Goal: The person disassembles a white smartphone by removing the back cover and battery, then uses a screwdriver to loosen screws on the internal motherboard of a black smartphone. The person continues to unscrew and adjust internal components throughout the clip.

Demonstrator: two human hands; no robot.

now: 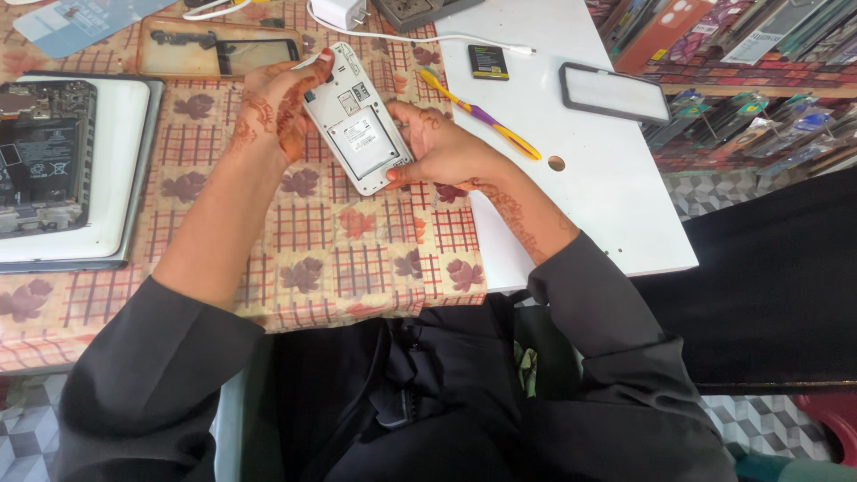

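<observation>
White phone [357,120] with back cover off, empty battery bay facing up, was held tilted above the leaf-patterned checked tablecloth [357,259], between both hands. Left hand [277,103] was curled round the phone's left and top edge, fingertips reaching its upper corner, grip closed on it. Right hand [442,147] gripped the lower right edge, thumb pressed at the bottom corner, fingers wrapped behind, also closed on it. Both wrists came out of dark sleeves.

Just right of the phone, a yellow and purple pry tool [482,116] lay on the white board [616,223], close to the right hand, not touching as far as visible. Small black battery [488,62] sat further up the board, and a dark-rimmed phone screen panel [614,93] to its right. White charger [339,12] with cable at top. Opened dark phone [45,156] rested on a white tray [120,161] at far left, well apart. Amber-toned screen frame [219,46] lay above the left hand.
</observation>
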